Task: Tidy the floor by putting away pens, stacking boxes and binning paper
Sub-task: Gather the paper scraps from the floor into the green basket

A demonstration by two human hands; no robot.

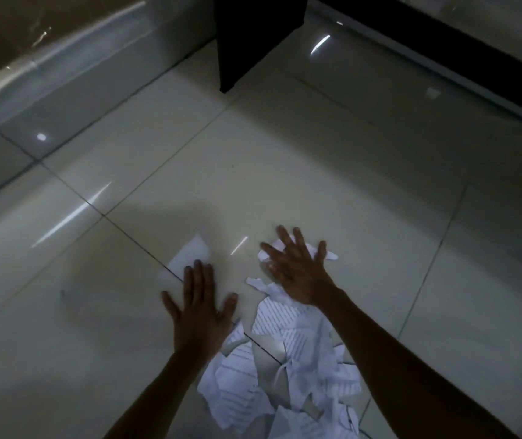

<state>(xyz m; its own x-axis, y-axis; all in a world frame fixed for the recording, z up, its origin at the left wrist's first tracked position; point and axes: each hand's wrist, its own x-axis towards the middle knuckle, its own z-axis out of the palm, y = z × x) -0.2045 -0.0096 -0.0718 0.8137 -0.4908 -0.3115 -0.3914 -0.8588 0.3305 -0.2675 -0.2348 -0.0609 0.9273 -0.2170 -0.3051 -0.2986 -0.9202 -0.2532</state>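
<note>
Torn paper (285, 359): a white, printed, crumpled heap on the floor (285, 169), lying near us between our two forearms and reaching toward the hands.
Loose sheet (190, 258): one pale piece lying flat, to the far left of the heap and apart from it. Its near edge meets the tips of the left hand.
Far scraps (329, 253): small white bits at the far right of the heap, partly covered by the right hand.
Left hand (199, 308): palm down, with the fingers (190, 280) straight and spread and nothing in their grasp. The tips lie on or just over the loose sheet; the blur does not let us tell which.
Right hand (297, 270): palm down over the far scraps, with the fingers (285, 239) splayed wide and nothing gripped.
Floor surface: glossy pale tiles with dark joints and bright reflections. We judge that paper will slide easily on them.
Dark furniture leg (253, 42): far from us and well apart from the paper.
Step in hand (our judgement): raking the outlying pieces back into the heap, ready for binning.
Doing it well: we would keep both palms flat and low. We would draw the loose sheet and the far scraps toward us in one sweep, so that no small bit slips out between spread fingers. We would close the fingers only once the pieces overlap the heap.
Risk: thin flat pieces may cling to the tile, so we would lift them by an edge.
Not in view: pens, boxes and a bin.
</note>
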